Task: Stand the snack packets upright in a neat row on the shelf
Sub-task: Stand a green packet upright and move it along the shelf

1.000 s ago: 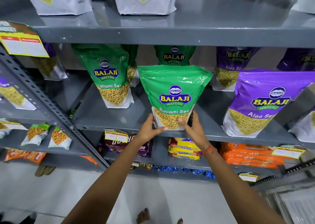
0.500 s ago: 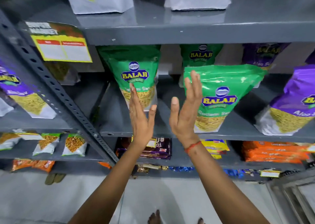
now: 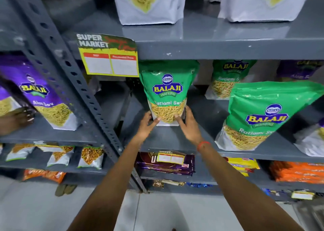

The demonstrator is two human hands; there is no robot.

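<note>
A green Ratlami Sev packet (image 3: 166, 90) stands upright on the grey middle shelf (image 3: 168, 139), just right of the slotted post. My left hand (image 3: 146, 125) grips its lower left corner and my right hand (image 3: 188, 125) grips its lower right side, thumbs on the front. A second green packet (image 3: 261, 115) stands near the shelf's front edge to the right, leaning slightly. A third green packet (image 3: 226, 79) stands further back between them. Purple packets (image 3: 298, 71) sit at the far right, partly cut off.
A slotted grey upright post (image 3: 77, 83) runs diagonally left of my hands. A yellow price tag (image 3: 110, 58) hangs from the shelf above. Another person's hand (image 3: 15, 120) touches a purple packet (image 3: 40, 93) in the left bay. Biscuit packs (image 3: 166, 164) fill the lower shelf.
Both hands left the right green packet, rose open in the air, then came down and took hold of the left green packet's base. The view shifted left.
</note>
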